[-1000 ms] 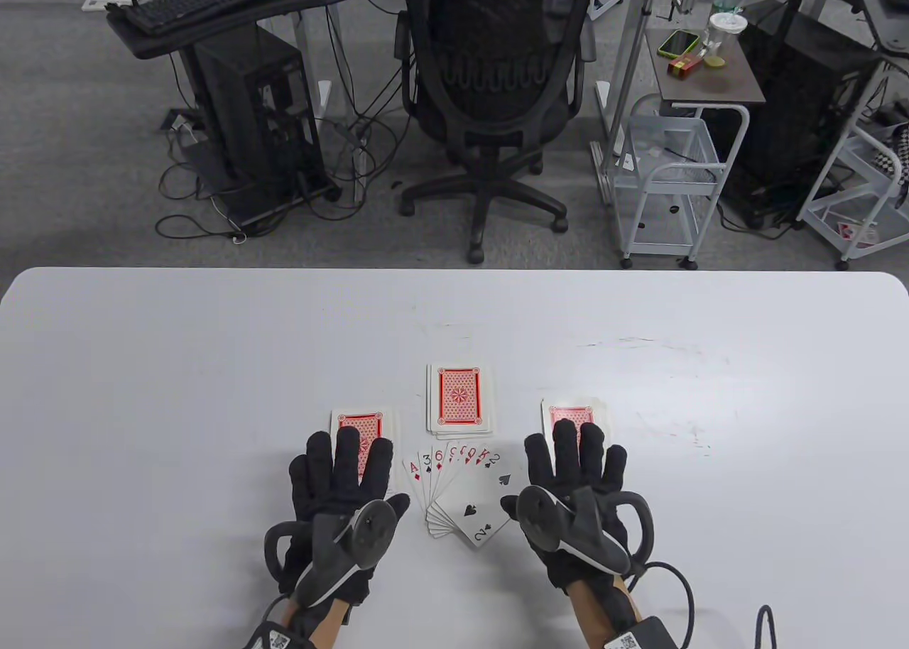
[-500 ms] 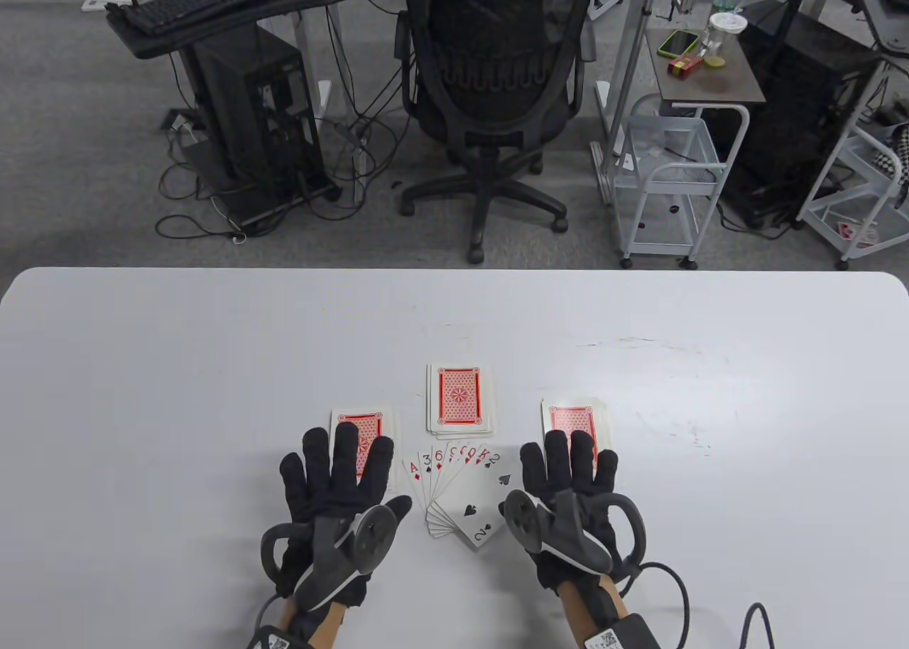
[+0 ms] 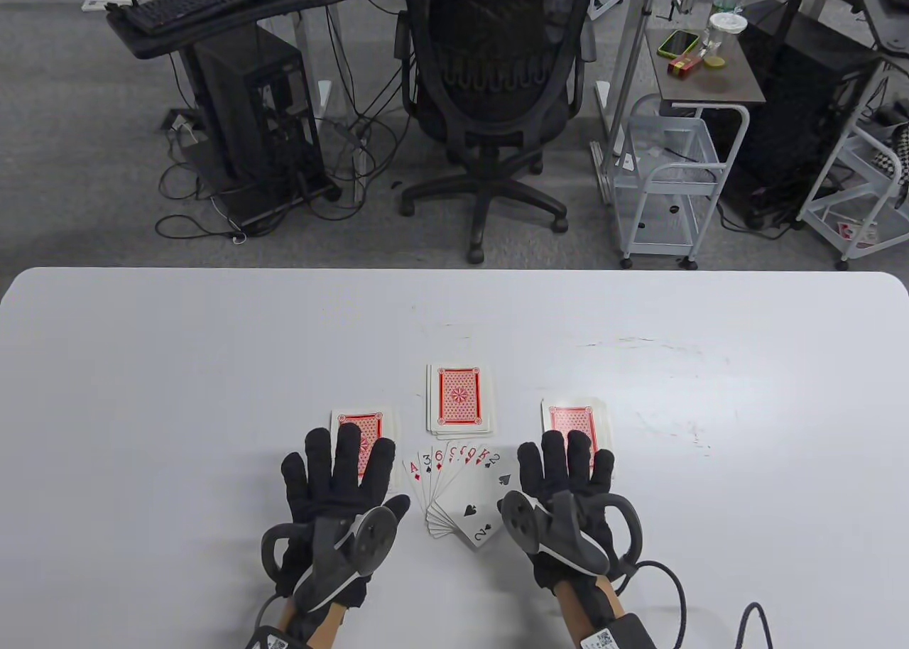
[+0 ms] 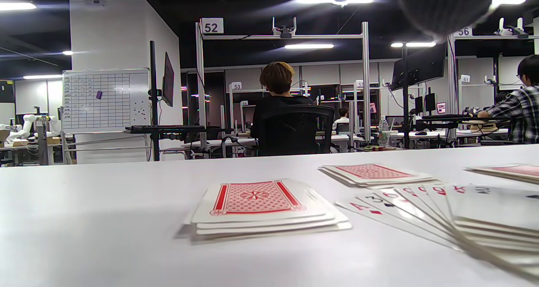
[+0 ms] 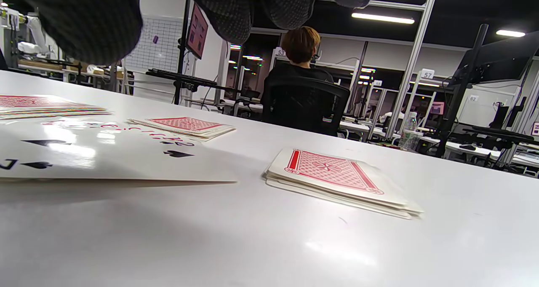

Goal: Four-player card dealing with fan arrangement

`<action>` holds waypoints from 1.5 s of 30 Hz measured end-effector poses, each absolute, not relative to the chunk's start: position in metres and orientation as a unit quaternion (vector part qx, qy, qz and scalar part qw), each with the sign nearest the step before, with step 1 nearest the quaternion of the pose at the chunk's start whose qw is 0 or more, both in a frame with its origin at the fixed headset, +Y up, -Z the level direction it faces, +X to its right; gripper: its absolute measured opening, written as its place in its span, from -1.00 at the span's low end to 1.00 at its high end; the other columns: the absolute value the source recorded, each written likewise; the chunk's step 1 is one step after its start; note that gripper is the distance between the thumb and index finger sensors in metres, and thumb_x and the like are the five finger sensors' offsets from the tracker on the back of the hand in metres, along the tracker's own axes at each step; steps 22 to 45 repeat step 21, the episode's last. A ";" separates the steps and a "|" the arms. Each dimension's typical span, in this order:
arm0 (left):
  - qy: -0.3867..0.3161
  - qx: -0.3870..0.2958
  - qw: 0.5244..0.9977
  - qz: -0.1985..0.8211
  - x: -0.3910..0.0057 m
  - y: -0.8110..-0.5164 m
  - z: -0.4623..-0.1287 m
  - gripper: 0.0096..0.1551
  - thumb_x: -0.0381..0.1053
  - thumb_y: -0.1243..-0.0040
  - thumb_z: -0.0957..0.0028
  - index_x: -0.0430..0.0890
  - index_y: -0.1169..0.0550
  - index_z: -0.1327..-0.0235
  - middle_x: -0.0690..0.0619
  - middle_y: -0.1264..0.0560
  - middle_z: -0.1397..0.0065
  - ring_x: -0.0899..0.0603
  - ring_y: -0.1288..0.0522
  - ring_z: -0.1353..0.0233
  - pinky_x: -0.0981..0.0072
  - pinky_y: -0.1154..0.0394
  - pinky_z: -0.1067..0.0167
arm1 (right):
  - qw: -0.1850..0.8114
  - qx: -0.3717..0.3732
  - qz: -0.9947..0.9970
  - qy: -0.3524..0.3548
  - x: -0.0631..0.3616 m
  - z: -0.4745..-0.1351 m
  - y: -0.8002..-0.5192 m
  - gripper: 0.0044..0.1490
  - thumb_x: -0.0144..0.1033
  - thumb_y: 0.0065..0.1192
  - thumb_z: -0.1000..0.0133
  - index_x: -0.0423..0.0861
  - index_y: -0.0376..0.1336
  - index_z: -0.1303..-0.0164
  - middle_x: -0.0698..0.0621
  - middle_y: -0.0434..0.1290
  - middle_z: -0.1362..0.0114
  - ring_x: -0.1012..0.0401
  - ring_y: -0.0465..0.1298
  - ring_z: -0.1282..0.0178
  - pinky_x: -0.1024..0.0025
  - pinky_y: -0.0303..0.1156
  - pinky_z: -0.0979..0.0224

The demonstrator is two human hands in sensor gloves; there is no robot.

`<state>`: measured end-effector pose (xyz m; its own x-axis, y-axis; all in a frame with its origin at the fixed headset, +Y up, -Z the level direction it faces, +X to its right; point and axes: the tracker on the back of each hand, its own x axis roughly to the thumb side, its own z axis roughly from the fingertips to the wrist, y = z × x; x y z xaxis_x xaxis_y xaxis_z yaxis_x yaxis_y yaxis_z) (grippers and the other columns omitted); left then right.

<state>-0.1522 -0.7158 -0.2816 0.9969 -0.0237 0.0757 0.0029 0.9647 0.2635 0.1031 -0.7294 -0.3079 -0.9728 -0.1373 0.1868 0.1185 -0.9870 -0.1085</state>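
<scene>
A face-up fan of cards [image 3: 461,496] lies near the table's front edge, the two of spades on top; it also shows in the left wrist view [image 4: 442,207] and the right wrist view [image 5: 97,152]. Three red-backed face-down piles lie around it: left pile [image 3: 366,425] [image 4: 261,205], middle pile [image 3: 459,399] [image 4: 372,173], right pile [image 3: 577,422] [image 5: 337,179]. My left hand [image 3: 341,475] is flat and open, its fingers over the left pile's near part. My right hand [image 3: 568,475] is flat and open, its fingers over the right pile's near edge. Neither hand holds a card.
The white table [image 3: 213,351] stretches wide beyond the cards. Behind its far edge stand an office chair [image 3: 493,74], a computer tower [image 3: 256,116] and a white wire cart [image 3: 671,173]. Glove cables [image 3: 682,599] trail at the front right.
Both hands have drawn back a little toward the front edge, the right more than the left, baring more of the right pile. The cards have not moved.
</scene>
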 end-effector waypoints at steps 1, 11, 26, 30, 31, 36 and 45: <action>-0.039 0.131 0.991 -0.006 -0.152 -0.716 -0.282 -0.07 0.45 -0.07 -0.03 0.29 -0.03 -0.62 0.03 0.18 -0.76 -0.43 0.24 -0.67 -0.43 0.24 -0.39 | 0.063 -0.096 -0.992 0.046 0.103 -0.308 -0.730 0.06 0.21 0.14 -0.17 -0.14 -0.10 -0.71 -0.32 -0.18 -0.68 -0.45 -0.20 -0.63 -0.46 -0.29 -0.36; -0.039 0.134 0.990 0.000 -0.153 -0.715 -0.281 -0.08 0.45 -0.07 -0.03 0.28 -0.04 -0.62 0.03 0.17 -0.76 -0.43 0.23 -0.67 -0.43 0.24 -0.39 | 0.062 -0.093 -0.992 0.049 0.103 -0.311 -0.730 0.05 0.21 0.14 -0.18 -0.14 -0.10 -0.71 -0.32 -0.17 -0.68 -0.45 -0.20 -0.63 -0.46 -0.29 -0.36; -0.041 0.133 0.990 0.005 -0.154 -0.716 -0.281 -0.10 0.43 -0.08 -0.04 0.28 -0.06 -0.62 0.03 0.14 -0.76 -0.43 0.20 -0.68 -0.43 0.22 -0.39 | 0.067 -0.091 -0.992 0.052 0.102 -0.309 -0.728 0.05 0.21 0.14 -0.18 -0.14 -0.09 -0.71 -0.32 -0.16 -0.68 -0.45 -0.19 -0.63 -0.45 -0.28 -0.37; -0.041 0.133 0.990 0.005 -0.154 -0.716 -0.281 -0.10 0.43 -0.08 -0.04 0.28 -0.06 -0.62 0.03 0.14 -0.76 -0.43 0.20 -0.68 -0.43 0.22 -0.39 | 0.067 -0.091 -0.992 0.052 0.102 -0.309 -0.728 0.05 0.21 0.14 -0.18 -0.14 -0.09 -0.71 -0.32 -0.16 -0.68 -0.45 -0.19 -0.63 -0.45 -0.28 -0.37; -0.041 0.133 0.990 0.005 -0.154 -0.716 -0.281 -0.10 0.43 -0.08 -0.04 0.28 -0.06 -0.62 0.03 0.14 -0.76 -0.43 0.20 -0.68 -0.43 0.22 -0.39 | 0.067 -0.091 -0.992 0.052 0.102 -0.309 -0.728 0.05 0.21 0.14 -0.18 -0.14 -0.09 -0.71 -0.32 -0.16 -0.68 -0.45 -0.19 -0.63 -0.45 -0.28 -0.37; -0.041 0.133 0.990 0.005 -0.154 -0.716 -0.281 -0.10 0.43 -0.08 -0.04 0.28 -0.06 -0.62 0.03 0.14 -0.76 -0.43 0.20 -0.68 -0.43 0.22 -0.39 | 0.067 -0.091 -0.992 0.052 0.102 -0.309 -0.728 0.05 0.21 0.14 -0.18 -0.14 -0.09 -0.71 -0.32 -0.16 -0.68 -0.45 -0.19 -0.63 -0.45 -0.28 -0.37; -0.041 0.133 0.990 0.005 -0.154 -0.716 -0.281 -0.10 0.43 -0.08 -0.04 0.28 -0.06 -0.62 0.03 0.14 -0.76 -0.43 0.20 -0.68 -0.43 0.22 -0.39 | 0.067 -0.091 -0.992 0.052 0.102 -0.309 -0.728 0.05 0.21 0.14 -0.18 -0.14 -0.09 -0.71 -0.32 -0.16 -0.68 -0.45 -0.19 -0.63 -0.45 -0.28 -0.37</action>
